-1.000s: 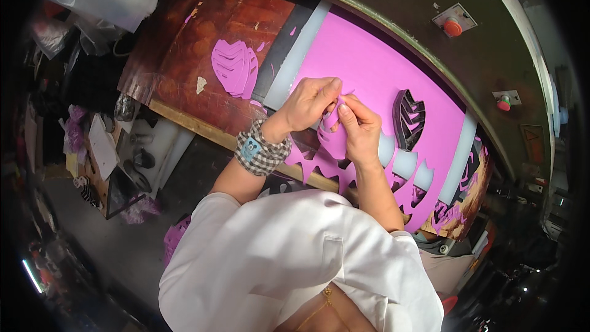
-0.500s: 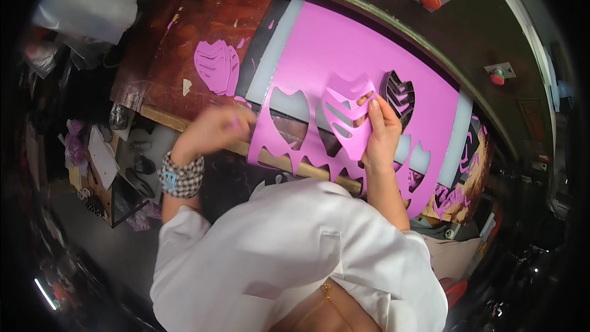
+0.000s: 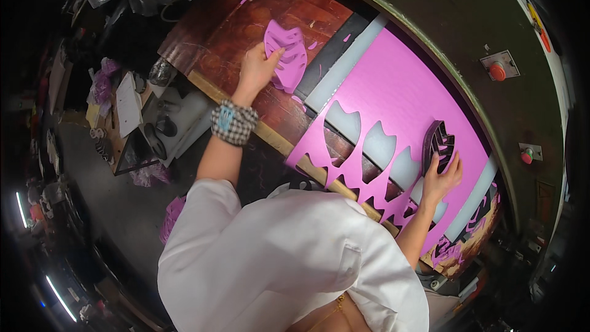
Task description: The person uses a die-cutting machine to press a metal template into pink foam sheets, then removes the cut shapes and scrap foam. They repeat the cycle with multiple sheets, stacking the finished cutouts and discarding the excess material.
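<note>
Some pink pieces are pinched by the left hand near the right edge of the brown board; their corners should be matched. The black cutter is held by the half-curled right hand on the pink sheet.

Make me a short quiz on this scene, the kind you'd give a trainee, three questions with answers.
1. Multiple choice: what is the left hand touching?
A) the red button
B) the purple cutouts
C) the clear plastic bag

2. True or false: the black cutter rests on the brown board.

3. Fill in: the checked wristband is on the person's ____ arm.

Key:
1. B.
2. False; it rests on the purple sheet, with the right hand at its near end.
3. Left.
</note>
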Demonstrator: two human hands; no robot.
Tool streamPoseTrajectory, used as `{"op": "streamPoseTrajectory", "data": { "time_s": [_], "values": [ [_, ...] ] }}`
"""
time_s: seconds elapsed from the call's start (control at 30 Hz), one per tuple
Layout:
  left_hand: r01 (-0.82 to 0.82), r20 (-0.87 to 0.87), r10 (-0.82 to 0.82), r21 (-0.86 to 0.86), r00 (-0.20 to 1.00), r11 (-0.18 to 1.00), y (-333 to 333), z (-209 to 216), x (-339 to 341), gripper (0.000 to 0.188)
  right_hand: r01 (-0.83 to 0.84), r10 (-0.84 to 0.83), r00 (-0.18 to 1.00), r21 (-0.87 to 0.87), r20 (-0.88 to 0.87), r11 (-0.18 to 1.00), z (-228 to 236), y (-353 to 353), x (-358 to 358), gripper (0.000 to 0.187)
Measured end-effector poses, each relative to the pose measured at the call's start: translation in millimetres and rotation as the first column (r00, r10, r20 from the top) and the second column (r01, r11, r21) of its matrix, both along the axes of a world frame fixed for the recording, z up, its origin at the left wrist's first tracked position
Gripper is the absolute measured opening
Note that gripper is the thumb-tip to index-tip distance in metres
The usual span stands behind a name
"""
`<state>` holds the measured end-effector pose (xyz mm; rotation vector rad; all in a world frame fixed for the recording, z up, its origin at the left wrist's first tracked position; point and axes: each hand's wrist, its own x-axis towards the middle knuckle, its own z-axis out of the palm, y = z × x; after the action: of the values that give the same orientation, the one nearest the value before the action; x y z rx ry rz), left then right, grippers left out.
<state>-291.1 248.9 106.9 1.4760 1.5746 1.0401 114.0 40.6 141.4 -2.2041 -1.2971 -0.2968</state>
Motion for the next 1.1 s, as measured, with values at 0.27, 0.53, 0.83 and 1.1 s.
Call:
{"op": "streamPoseTrajectory", "data": {
  "time_s": [0.27,0.53,0.83,1.1],
  "values": [
    [0.059,-0.546,0.209,0.432,0.811,0.900,-11.6,-14.3,33.1,0.053,-0.012,0.008,0.992,-0.029,-0.127,1.000,-33.2,-5.7,9.5,0.079],
    [0.383,-0.557,-0.122,0.380,0.821,0.842,-32.0,-35.2,112.6,0.049,0.136,0.083,0.789,0.304,-0.609,0.943,-6.9,15.3,-22.4,0.081],
    [0.096,-0.233,0.006,0.424,0.973,0.901,-28.3,-22.8,78.8,0.049,-0.137,0.339,0.655,0.335,-0.675,0.932,-19.2,126.1,-122.0,0.081],
    [0.149,-0.723,0.045,0.203,0.690,0.968,-28.4,-37.3,48.9,0.050,-0.182,0.243,0.923,0.219,-0.298,0.959,-46.0,155.5,-157.8,0.085]
  ]
}}
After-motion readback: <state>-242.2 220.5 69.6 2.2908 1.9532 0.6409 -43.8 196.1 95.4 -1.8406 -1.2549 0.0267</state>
